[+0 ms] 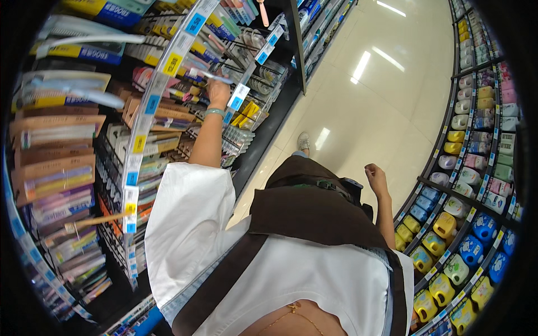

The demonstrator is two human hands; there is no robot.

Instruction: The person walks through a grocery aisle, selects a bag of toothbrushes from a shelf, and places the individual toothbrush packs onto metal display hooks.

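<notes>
My left hand (218,93), with a pale green bangle (215,112) at the wrist, reaches in among hanging packs on the shelf rack. A light blue toothbrush (216,77) crosses in front of its fingers, which are partly hidden, so whether they grip anything is unclear. Just beside the hand runs a strip of price tags (238,96), with yellow packs (248,114) hanging below it. My right hand (376,178) hangs at my side, fingers loosely bent, with nothing visible in it. A dark device (353,185) sits at my waist near that hand.
Racks of packaged toothbrushes (59,174) fill the left side. Sample toothbrushes, including a white one (96,39) and a bamboo one (96,220), jut out from them. Across the tiled aisle floor (370,113) stand curved shelves with detergent bottles (445,224). A dark shelf upright (297,46) rises ahead.
</notes>
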